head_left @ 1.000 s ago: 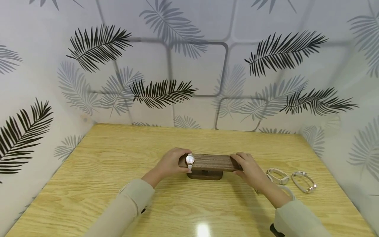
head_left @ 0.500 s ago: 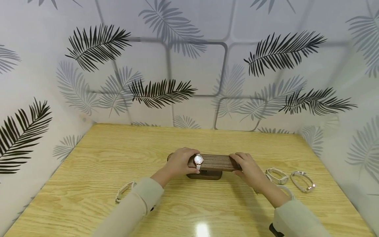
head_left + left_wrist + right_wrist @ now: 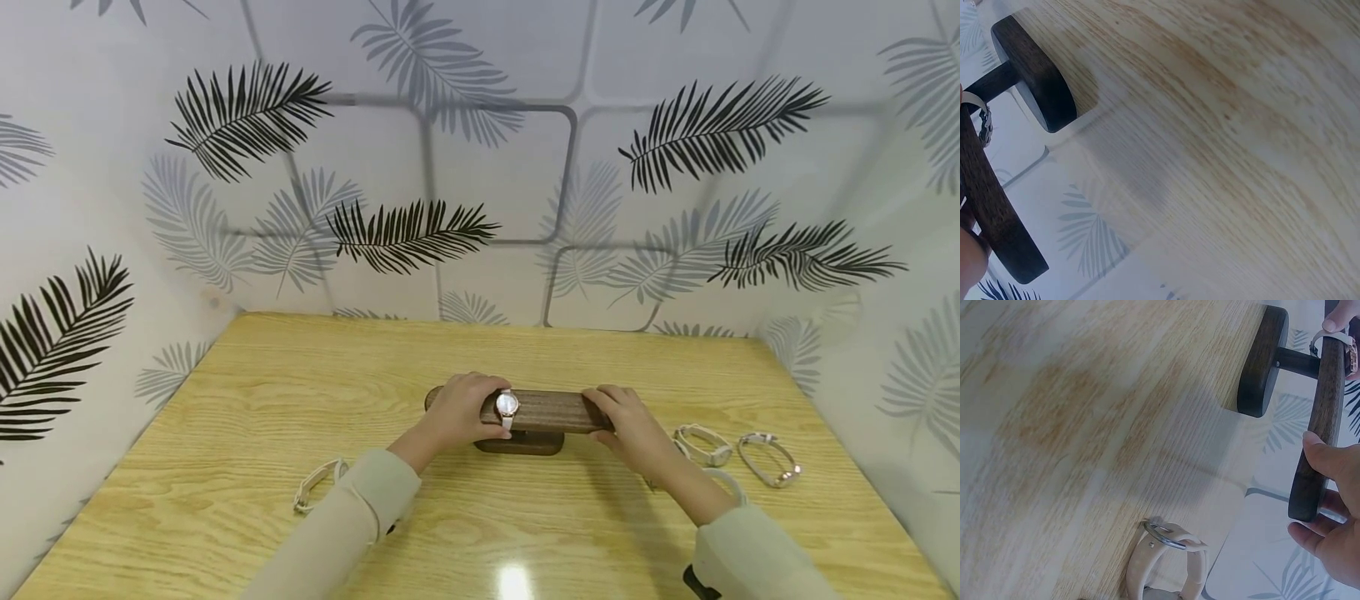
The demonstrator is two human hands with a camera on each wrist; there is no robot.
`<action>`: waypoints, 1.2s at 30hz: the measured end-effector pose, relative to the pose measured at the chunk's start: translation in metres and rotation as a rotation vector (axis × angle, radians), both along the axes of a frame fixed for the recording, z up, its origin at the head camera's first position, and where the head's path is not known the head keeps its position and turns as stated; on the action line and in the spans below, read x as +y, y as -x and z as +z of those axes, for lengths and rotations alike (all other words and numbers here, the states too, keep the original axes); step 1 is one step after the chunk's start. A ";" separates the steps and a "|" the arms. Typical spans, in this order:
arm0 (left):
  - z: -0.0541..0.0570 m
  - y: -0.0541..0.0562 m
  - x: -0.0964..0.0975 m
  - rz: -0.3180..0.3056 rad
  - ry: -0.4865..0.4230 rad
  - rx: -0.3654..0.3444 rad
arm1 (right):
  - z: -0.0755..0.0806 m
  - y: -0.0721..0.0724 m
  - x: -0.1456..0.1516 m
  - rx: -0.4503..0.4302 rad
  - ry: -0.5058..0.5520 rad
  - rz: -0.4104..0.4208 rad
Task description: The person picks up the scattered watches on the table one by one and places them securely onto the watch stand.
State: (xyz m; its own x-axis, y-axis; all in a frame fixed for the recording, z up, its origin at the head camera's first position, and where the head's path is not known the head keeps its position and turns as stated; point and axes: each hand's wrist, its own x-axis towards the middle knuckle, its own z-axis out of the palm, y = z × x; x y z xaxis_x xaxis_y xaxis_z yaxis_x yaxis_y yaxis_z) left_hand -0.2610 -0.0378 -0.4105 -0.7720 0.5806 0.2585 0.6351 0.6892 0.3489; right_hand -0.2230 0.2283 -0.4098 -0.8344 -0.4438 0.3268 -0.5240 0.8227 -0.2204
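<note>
A dark wooden watch stand (image 3: 555, 410) stands mid-table, its horizontal bar raised on a short post above a rounded base (image 3: 521, 445). A wristwatch (image 3: 507, 405) with a white strap and pale dial is looped around the bar, left of the middle. My left hand (image 3: 461, 408) reaches over the bar and holds the watch between thumb and fingers at its strap. At the bar's right end, my right hand (image 3: 633, 429) grips the wood; in the right wrist view the thumb of that hand (image 3: 1341, 512) lies on one side, fingers on the other.
Beyond my right hand lie a cream watch (image 3: 708, 446) and a thin-strapped watch (image 3: 772, 462). Another pale strap (image 3: 727, 483) is partly hidden by my right forearm. One more pale watch (image 3: 311, 487) lies beside my left sleeve. A leaf-patterned backdrop (image 3: 495, 192) closes off the table's back.
My left hand has slid the watch rightward along the bar, uncovering the bar's left end. The watch beside my left sleeve has come into view. My right hand keeps its place.
</note>
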 end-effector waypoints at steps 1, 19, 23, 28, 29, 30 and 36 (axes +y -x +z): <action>0.000 0.000 0.001 -0.004 0.000 0.005 | 0.000 0.000 0.000 0.003 0.001 0.000; -0.003 -0.004 -0.003 0.040 0.030 0.018 | -0.002 0.001 0.001 0.026 0.002 -0.002; -0.006 -0.009 -0.015 0.094 0.080 0.088 | -0.003 0.000 0.000 0.020 0.010 0.000; -0.009 -0.014 -0.033 0.114 0.174 0.241 | -0.001 -0.002 -0.001 0.001 0.023 -0.007; -0.009 -0.014 -0.035 0.116 0.196 0.266 | 0.000 -0.003 -0.001 -0.002 0.027 -0.009; -0.010 -0.015 -0.037 0.117 0.217 0.288 | 0.000 -0.003 -0.001 -0.005 0.030 -0.011; -0.010 -0.017 -0.042 0.119 0.316 0.375 | -0.002 -0.002 -0.002 0.001 0.031 -0.015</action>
State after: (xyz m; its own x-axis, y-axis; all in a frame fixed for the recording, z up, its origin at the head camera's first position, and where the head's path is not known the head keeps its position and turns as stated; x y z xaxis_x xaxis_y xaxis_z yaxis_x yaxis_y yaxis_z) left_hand -0.2435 -0.0799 -0.4205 -0.7253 0.5889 0.3566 0.5874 0.7995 -0.1255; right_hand -0.2209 0.2266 -0.4113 -0.8407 -0.4207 0.3409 -0.5116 0.8235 -0.2451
